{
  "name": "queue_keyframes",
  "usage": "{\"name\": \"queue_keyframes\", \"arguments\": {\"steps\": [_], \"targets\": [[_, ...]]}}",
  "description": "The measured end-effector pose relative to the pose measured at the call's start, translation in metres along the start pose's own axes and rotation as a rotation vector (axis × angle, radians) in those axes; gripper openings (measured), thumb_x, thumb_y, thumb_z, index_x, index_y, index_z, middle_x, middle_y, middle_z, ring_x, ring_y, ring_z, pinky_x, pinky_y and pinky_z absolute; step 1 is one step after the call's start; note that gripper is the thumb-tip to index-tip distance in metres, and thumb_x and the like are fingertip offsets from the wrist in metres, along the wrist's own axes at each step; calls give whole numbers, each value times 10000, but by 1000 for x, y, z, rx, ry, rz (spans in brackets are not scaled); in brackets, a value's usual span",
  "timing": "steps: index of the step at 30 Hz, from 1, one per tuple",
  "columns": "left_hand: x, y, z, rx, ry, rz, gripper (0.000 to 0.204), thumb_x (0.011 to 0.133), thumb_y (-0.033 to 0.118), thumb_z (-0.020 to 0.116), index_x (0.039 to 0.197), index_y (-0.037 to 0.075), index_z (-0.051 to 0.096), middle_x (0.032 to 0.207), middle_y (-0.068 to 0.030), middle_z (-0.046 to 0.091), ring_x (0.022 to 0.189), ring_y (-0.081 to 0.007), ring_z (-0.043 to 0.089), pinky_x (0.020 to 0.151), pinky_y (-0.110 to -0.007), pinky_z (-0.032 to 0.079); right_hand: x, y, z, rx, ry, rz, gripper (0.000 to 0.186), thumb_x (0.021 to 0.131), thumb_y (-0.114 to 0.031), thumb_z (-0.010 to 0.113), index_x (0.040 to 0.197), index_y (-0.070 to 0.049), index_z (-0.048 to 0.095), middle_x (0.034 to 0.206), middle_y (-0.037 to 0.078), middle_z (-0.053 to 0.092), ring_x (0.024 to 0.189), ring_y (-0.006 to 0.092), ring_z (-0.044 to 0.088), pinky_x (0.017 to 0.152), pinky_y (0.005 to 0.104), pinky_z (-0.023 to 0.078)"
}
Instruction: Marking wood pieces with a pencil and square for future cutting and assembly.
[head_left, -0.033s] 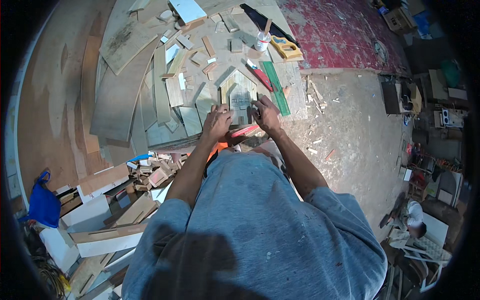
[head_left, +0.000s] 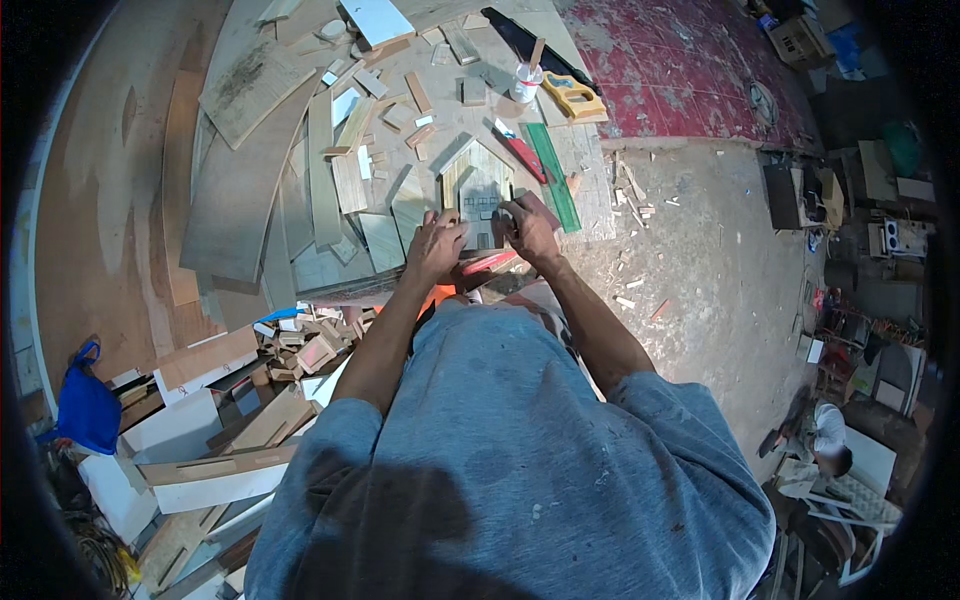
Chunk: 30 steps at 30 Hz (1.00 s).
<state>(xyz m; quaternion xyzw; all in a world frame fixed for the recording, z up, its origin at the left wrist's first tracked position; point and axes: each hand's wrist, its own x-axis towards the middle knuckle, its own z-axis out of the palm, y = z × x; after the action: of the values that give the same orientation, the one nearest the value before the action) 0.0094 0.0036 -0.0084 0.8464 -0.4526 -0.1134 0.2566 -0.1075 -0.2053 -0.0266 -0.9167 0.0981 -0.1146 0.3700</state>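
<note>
On the worktable in front of me lies a small wooden house-shaped panel [head_left: 483, 177] with a peaked top and raised strips along its edges. Windows and a door are drawn on its face in dark lines. My left hand [head_left: 437, 243] is closed on its lower left edge, fingers bent over the strip. At the opposite side my right hand [head_left: 530, 232] grips the right edge with curled fingers. Beside the right hand's knuckles shows a flat reddish-brown piece [head_left: 544, 209], partly hidden by the hand.
A green ruler [head_left: 552, 175], a red-handled tool [head_left: 519, 152], a yellow-handled saw [head_left: 572, 96] and a white cup [head_left: 525, 84] with a stick lie to the right. Wood offcuts and boards [head_left: 245, 165] cover the left. A scrap pile [head_left: 300, 345] sits below; a person [head_left: 829, 437] is far right.
My right hand has shifted slightly left against the panel's edge, and more of the reddish-brown piece shows beside it. My left hand stays nearly where it was.
</note>
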Motion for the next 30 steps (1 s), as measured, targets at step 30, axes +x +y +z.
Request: {"name": "queue_keyframes", "arguments": {"steps": [30], "targets": [[-1,-7,-3,65,-132,-45,301,868,189,688,1168,166,706,1335,-29,587,1221,-343,518,926,-504,512,13,5,23,4,-65,-24,166,851,-165,685,1006,-111,709,933,181,614,882,388,645,752,469,548]]}}
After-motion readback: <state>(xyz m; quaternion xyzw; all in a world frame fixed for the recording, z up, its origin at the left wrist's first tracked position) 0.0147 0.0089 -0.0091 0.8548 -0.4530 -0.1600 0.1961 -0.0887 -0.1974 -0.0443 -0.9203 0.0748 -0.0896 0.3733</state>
